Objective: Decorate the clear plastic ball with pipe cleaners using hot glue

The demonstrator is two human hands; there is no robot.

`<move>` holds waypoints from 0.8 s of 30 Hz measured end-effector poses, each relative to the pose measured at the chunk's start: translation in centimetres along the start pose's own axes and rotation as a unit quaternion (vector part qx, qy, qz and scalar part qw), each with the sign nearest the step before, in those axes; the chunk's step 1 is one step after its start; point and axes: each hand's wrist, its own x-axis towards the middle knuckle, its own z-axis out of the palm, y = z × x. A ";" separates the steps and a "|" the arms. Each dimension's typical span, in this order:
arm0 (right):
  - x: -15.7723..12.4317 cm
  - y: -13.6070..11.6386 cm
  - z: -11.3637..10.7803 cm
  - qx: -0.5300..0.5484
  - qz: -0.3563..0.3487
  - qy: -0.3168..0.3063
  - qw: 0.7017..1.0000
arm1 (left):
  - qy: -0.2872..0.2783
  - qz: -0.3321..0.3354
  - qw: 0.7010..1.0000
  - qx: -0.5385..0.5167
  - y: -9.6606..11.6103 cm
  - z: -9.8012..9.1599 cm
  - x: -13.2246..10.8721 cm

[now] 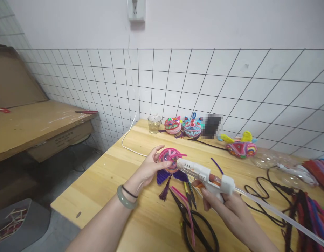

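My left hand (150, 168) holds a round ornament (170, 161) wrapped in pink pipe cleaner, with purple fins and a dark tassel hanging below it. A green bangle and a black band sit on that wrist. My right hand (231, 210) grips a white hot glue gun (204, 174), its nozzle touching the ornament's right side. A clear glue stick (282, 217) sticks out of the gun's back toward the lower right. Both hands hover over a pale wooden table (104, 189).
Black scissors (195, 224) and loose pink pipe cleaners lie under the gun. At the back stand a glass cup (154, 124) and three finished colourful ornaments (192, 128). Pipe cleaner bundles (314, 210) and clear plastic shells (269, 159) fill the right. A white cord (127, 140) runs up the tiled wall.
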 end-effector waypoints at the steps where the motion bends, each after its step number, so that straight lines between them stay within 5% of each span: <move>1: 0.0 -0.1 0.0 0.002 -0.001 0.000 1.000 | 0.001 0.001 1.000 0.000 0.0 0.0 0.0; 24: 0.0 0.1 -0.3 -0.003 -0.003 -0.009 1.000 | 0.012 0.006 1.000 0.001 -0.3 -0.1 0.2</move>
